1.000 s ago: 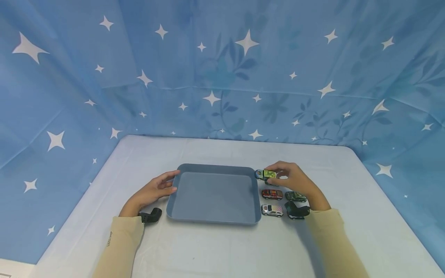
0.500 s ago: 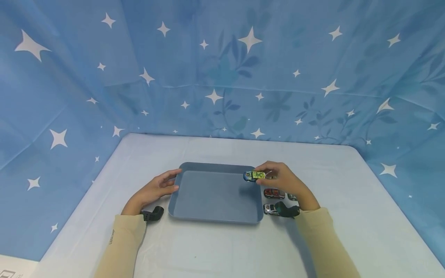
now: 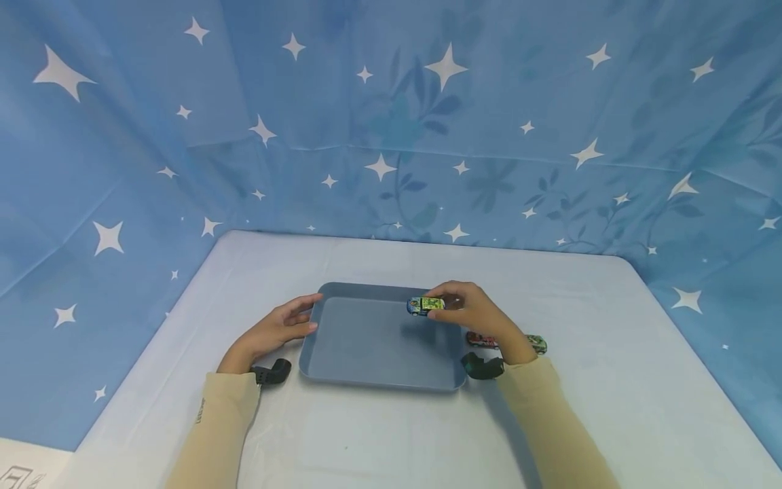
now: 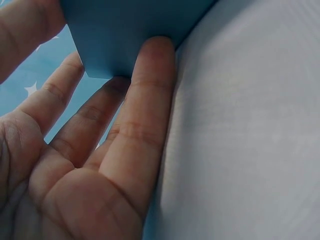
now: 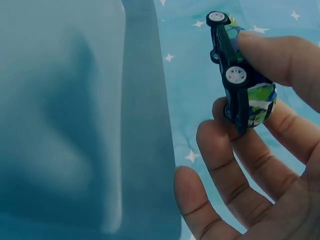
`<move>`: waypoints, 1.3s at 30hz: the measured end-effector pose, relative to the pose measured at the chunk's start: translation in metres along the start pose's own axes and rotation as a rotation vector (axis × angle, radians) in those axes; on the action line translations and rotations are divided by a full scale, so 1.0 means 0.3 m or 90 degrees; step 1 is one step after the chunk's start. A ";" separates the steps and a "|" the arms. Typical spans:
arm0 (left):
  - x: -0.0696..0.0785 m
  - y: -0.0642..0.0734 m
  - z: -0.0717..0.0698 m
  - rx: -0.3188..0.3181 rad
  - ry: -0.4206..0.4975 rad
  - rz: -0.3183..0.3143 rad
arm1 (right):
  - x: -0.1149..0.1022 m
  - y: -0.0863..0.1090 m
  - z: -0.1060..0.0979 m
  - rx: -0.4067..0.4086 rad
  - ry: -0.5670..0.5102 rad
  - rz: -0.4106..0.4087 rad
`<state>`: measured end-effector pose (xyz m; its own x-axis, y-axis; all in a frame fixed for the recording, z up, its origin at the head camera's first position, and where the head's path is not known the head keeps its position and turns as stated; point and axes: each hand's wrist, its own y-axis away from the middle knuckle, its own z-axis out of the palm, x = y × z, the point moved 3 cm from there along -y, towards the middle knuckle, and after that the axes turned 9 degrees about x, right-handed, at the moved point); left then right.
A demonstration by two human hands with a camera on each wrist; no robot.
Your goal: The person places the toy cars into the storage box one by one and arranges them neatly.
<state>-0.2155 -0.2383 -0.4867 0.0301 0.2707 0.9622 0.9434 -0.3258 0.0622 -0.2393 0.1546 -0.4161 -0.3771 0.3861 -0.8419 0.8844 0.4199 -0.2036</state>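
Observation:
My right hand (image 3: 470,309) pinches a small toy car (image 3: 421,306), blue at one end and yellow-green at the other, between thumb and fingers. It is above the far right part of a grey-blue tray (image 3: 366,343), and a shadow falls on the tray floor below. In the right wrist view the toy car's white-hubbed wheels and dark underside show. At the tray's left side, my left hand (image 3: 275,333) rests with extended, relaxed fingers. Its fingertips (image 4: 157,55) touch the tray's outer wall (image 4: 112,45) in the left wrist view.
Right of the tray lie a red toy car (image 3: 479,339), partly covered by my right forearm, and a green toy car (image 3: 537,344). A black wrist camera (image 3: 482,367) hangs by the tray's near right corner. A starry blue curtain (image 3: 391,122) stands behind the white table (image 3: 379,435).
My right hand has lifted the blue and yellow-green toy car from beside the tray and carried it left over the tray. The white toy car is now hidden. My left hand stays at the tray.

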 end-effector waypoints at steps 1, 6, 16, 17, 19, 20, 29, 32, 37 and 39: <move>0.000 -0.001 0.001 -0.001 -0.001 0.001 | -0.002 -0.004 0.008 -0.001 -0.005 0.000; 0.001 -0.008 0.004 0.003 -0.008 0.000 | -0.001 -0.023 0.053 -0.001 -0.008 0.020; 0.006 -0.006 0.000 0.001 -0.008 -0.006 | -0.020 -0.064 0.142 0.002 0.026 0.028; 0.007 -0.006 0.000 0.001 -0.006 -0.007 | -0.021 -0.067 0.149 0.002 0.031 0.027; 0.006 -0.006 0.000 0.002 -0.006 -0.009 | -0.022 -0.073 0.163 0.001 0.033 0.022; 0.005 -0.006 0.001 0.002 -0.006 -0.010 | -0.023 -0.076 0.170 0.001 0.031 0.023; 0.005 -0.003 0.001 0.005 -0.005 -0.019 | -0.028 -0.108 0.232 0.000 0.013 0.053; 0.005 -0.002 -0.001 0.008 -0.005 -0.019 | -0.027 -0.121 0.245 0.003 0.018 0.070; 0.002 -0.003 -0.002 0.010 -0.004 -0.016 | -0.042 -0.141 0.262 0.005 0.022 0.092; 0.004 -0.005 -0.001 0.007 -0.004 -0.013 | -0.047 -0.148 0.271 0.002 0.018 0.096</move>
<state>-0.2170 -0.2379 -0.4857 0.0135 0.2826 0.9591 0.9474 -0.3102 0.0781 -0.2509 0.0637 -0.4357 -0.2474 0.4682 -0.8483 0.9327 0.3523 -0.0775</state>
